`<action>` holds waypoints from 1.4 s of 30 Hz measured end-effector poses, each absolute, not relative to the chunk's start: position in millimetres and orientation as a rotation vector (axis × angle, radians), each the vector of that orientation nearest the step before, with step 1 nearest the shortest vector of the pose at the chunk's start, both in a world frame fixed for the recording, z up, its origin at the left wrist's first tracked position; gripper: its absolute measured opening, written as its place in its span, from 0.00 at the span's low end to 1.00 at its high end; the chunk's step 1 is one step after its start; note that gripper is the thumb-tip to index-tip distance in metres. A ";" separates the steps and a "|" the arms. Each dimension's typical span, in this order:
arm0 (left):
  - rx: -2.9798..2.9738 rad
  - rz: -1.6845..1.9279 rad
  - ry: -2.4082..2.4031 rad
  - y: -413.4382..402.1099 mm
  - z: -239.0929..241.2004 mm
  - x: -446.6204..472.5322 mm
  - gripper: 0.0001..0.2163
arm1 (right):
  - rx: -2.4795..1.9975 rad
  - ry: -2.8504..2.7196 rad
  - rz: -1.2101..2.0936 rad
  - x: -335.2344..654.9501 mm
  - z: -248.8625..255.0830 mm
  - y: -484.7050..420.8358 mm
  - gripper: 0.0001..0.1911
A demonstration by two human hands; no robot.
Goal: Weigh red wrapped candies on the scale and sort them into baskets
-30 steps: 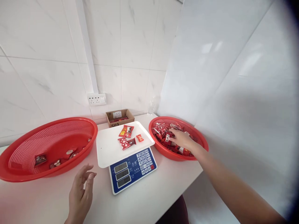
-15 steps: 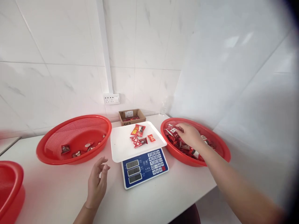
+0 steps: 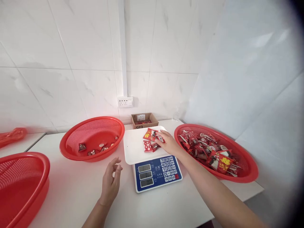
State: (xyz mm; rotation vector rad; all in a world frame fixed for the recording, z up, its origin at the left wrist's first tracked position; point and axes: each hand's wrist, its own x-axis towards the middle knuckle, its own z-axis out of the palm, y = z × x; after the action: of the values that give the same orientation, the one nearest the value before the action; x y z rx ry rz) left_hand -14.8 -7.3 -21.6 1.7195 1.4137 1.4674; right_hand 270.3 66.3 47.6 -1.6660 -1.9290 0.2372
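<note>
Fingers (image 3: 163, 141) of right hand (image 3: 169, 145) pinched on a red packet (image 3: 161, 138), over right edge of scale tray (image 3: 133, 152) beside other packets (image 3: 148, 142), left hand (image 3: 110, 183) empty, fingers loosely spread, above counter (image 3: 71, 190) front-left of scale (image 3: 156, 172), full basket (image 3: 249, 171) at counter's right edge

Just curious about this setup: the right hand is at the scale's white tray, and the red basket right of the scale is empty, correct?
No: the head view shows that basket heaped with red packets, not empty. The right hand is indeed at the white tray.
</note>
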 end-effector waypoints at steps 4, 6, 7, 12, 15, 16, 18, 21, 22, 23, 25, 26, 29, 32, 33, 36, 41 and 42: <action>1.741 1.446 1.417 -7.9 -22.0 -15.5 0.16 | -1.829 -2.018 0.434 253.2 42.6 75.2 0.33; 1.741 1.433 1.436 -7.6 -22.0 -16.1 0.17 | -1.790 -2.101 0.460 246.4 41.9 75.9 0.31; 1.738 1.428 1.445 -7.3 -21.7 -16.4 0.17 | -1.762 -2.125 0.443 246.0 43.0 75.6 0.29; 1.724 1.421 1.459 -6.8 -18.9 -15.7 0.18 | -1.897 -2.006 0.052 291.1 62.8 69.4 0.24; 1.723 1.403 1.465 -7.6 -17.5 -14.8 0.18 | -2.111 -1.846 -0.059 342.4 73.7 58.6 0.26; 1.724 1.395 1.465 -7.8 -17.4 -14.6 0.18 | -2.190 -1.794 -0.081 358.2 74.9 53.9 0.27; 1.726 1.385 1.465 -8.0 -17.8 -14.3 0.18 | -2.341 -1.709 -0.086 383.3 73.8 44.1 0.28; 1.724 1.388 1.459 -7.5 -19.7 -14.0 0.18 | -2.476 -1.655 -0.063 402.4 68.5 32.1 0.26; 1.722 1.391 1.455 -7.3 -20.4 -13.9 0.18 | -2.492 -1.652 -0.062 404.4 67.7 29.5 0.24; 1.720 1.393 1.449 -7.1 -21.1 -13.9 0.18 | -2.503 -1.647 -0.069 404.7 68.0 27.6 0.23; 1.714 1.393 1.438 -6.9 -22.4 -13.8 0.18 | -2.499 -1.608 -0.098 400.4 72.0 26.3 0.22; 1.710 1.394 1.433 -6.9 -22.9 -13.8 0.18 | -2.471 -1.581 -0.109 395.8 75.2 26.9 0.22; 1.704 1.398 1.423 -6.8 -24.0 -13.8 0.17 | -2.229 -1.568 -0.054 371.5 85.0 33.8 0.22; 1.719 1.404 1.406 -6.6 -24.7 -14.1 0.17 | -1.939 -1.683 0.120 333.5 87.0 46.7 0.23; 1.723 1.408 1.401 -6.4 -24.8 -14.3 0.17 | -1.871 -1.742 0.176 319.7 85.3 51.6 0.24; 1.712 1.431 1.386 -5.6 -24.5 -15.2 0.17 | -1.712 -1.956 0.244 283.6 76.1 65.4 0.27; 1.662 1.461 1.387 -4.7 -23.4 -16.3 0.18 | -1.491 -2.082 0.192 256.5 61.2 78.2 0.28; 1.660 1.459 1.389 -4.7 -23.6 -16.3 0.18 | -1.474 -2.094 0.193 254.4 58.6 79.1 0.27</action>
State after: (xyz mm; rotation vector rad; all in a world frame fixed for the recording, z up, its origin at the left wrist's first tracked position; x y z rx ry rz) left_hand -16.3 -4.7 -23.6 1.6604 1.3887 1.4593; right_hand 254.4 79.1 58.6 -1.4739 -2.0943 0.1931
